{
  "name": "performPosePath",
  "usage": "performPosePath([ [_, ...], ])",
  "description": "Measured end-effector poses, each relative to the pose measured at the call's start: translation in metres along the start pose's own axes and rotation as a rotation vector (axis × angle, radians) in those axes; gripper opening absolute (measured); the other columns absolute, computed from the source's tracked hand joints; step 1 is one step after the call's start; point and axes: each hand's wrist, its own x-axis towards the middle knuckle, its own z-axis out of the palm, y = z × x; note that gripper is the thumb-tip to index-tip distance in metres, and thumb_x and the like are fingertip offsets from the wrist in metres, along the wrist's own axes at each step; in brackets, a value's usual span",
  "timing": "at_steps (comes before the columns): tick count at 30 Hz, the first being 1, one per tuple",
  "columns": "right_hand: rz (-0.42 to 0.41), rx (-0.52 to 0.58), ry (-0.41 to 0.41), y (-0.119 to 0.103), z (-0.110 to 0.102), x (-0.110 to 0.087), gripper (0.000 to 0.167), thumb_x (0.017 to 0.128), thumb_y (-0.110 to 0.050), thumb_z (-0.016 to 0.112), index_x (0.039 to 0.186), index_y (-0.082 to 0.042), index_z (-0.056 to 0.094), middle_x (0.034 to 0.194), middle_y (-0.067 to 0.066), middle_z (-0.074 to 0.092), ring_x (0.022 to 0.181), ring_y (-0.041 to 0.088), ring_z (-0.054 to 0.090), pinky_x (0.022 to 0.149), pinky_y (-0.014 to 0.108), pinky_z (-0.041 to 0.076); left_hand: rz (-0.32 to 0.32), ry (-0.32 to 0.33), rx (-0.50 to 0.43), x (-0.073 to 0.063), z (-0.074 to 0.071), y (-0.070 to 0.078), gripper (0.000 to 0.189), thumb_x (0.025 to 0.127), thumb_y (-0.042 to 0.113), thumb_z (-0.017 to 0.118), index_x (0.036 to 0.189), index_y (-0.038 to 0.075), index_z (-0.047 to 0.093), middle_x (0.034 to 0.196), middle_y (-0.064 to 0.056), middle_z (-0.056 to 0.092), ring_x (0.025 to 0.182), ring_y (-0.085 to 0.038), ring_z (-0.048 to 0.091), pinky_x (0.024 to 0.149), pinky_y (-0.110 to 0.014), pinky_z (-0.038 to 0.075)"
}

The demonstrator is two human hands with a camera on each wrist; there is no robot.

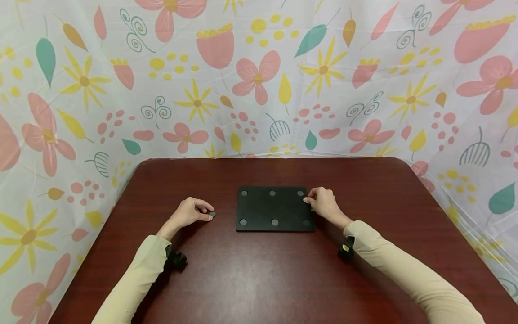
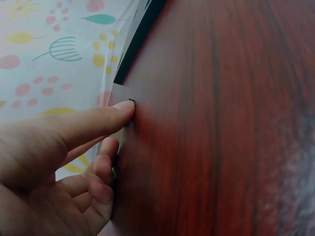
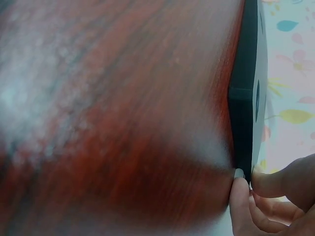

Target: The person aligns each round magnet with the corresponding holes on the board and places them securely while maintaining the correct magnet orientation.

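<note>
A small grey disc (image 1: 212, 214) is pinched between the thumb and fingers of my left hand (image 1: 191, 212), low over the table to the left of a black rectangular board (image 1: 259, 207). In the left wrist view only a dark edge of the disc (image 2: 132, 101) shows at the fingertip. My right hand (image 1: 323, 202) grips the board's right edge near its far corner. The right wrist view has fingers and thumb of that hand (image 3: 275, 196) on either side of the board's end (image 3: 241, 123). Several round grey spots lie along the board's two long sides.
The dark red-brown wooden table (image 1: 243, 279) has a glossy surface with light reflections. Behind it and at the sides hangs a white curtain (image 1: 259, 117) printed with flowers and leaves. A small black wrist camera (image 1: 176, 260) sits under the left sleeve, another (image 1: 346, 250) under the right.
</note>
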Motion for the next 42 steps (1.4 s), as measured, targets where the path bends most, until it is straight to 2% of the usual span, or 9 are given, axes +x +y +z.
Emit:
performPosePath([
  [6, -0.004, -0.006, -0.002, 0.0011, 0.0006, 0.0002, 0.016, 0.092, -0.014, 0.067, 0.088, 0.001, 0.07, 0.072, 0.013, 0.069, 0.054, 0.013, 0.063, 0.05, 0.027, 0.051, -0.021, -0.022, -0.011, -0.0003, 0.0015, -0.0018, 0.018, 0.078, 0.012, 0.081, 0.096, 0.011, 0.077, 0.085, -0.003, 0.067, 0.069, -0.014, 0.06, 0.063, -0.027, 0.049],
  [12, 0.001, -0.003, 0.003, 0.0025, 0.0012, -0.0001, 0.015, 0.092, -0.014, 0.067, 0.089, 0.001, 0.07, 0.072, 0.013, 0.069, 0.054, 0.013, 0.063, 0.05, 0.027, 0.049, 0.037, -0.046, 0.001, -0.0004, 0.0011, -0.0017, 0.015, 0.081, 0.011, 0.078, 0.095, 0.007, 0.075, 0.084, -0.004, 0.067, 0.065, -0.012, 0.059, 0.061, -0.026, 0.049],
  [17, 0.013, 0.001, -0.007, 0.0025, 0.0013, -0.0005, 0.015, 0.091, -0.014, 0.067, 0.09, 0.001, 0.07, 0.073, 0.013, 0.069, 0.054, 0.013, 0.063, 0.05, 0.027, 0.05, 0.055, -0.062, 0.022, -0.0013, 0.0019, 0.0005, 0.013, 0.082, 0.01, 0.077, 0.094, 0.007, 0.074, 0.084, -0.005, 0.065, 0.064, -0.012, 0.056, 0.059, -0.024, 0.047],
  [25, 0.004, -0.001, 0.0, 0.0013, 0.0011, -0.001, 0.015, 0.091, -0.014, 0.067, 0.09, 0.001, 0.07, 0.073, 0.014, 0.069, 0.054, 0.013, 0.063, 0.051, 0.027, 0.051, 0.11, -0.032, 0.023, -0.0027, 0.0042, 0.003, 0.012, 0.084, 0.009, 0.074, 0.096, 0.006, 0.071, 0.092, -0.009, 0.067, 0.076, -0.015, 0.061, 0.061, -0.027, 0.051],
  [34, -0.005, -0.003, 0.002, 0.0008, 0.0011, -0.0024, 0.015, 0.091, -0.014, 0.067, 0.09, 0.001, 0.069, 0.071, 0.012, 0.068, 0.053, 0.012, 0.062, 0.049, 0.026, 0.049, 0.106, -0.027, -0.024, -0.0029, 0.0031, 0.0026, 0.014, 0.085, 0.011, 0.073, 0.098, 0.005, 0.069, 0.088, -0.008, 0.07, 0.077, -0.016, 0.064, 0.06, -0.03, 0.052],
  [42, -0.018, -0.007, 0.006, 0.0005, 0.0008, -0.0019, 0.015, 0.092, -0.014, 0.067, 0.09, 0.001, 0.069, 0.07, 0.012, 0.068, 0.053, 0.013, 0.062, 0.049, 0.027, 0.049, 0.118, 0.0, -0.015, -0.001, 0.0035, 0.0006, 0.014, 0.086, 0.012, 0.073, 0.098, 0.006, 0.07, 0.09, -0.008, 0.07, 0.079, -0.017, 0.065, 0.061, -0.03, 0.053],
])
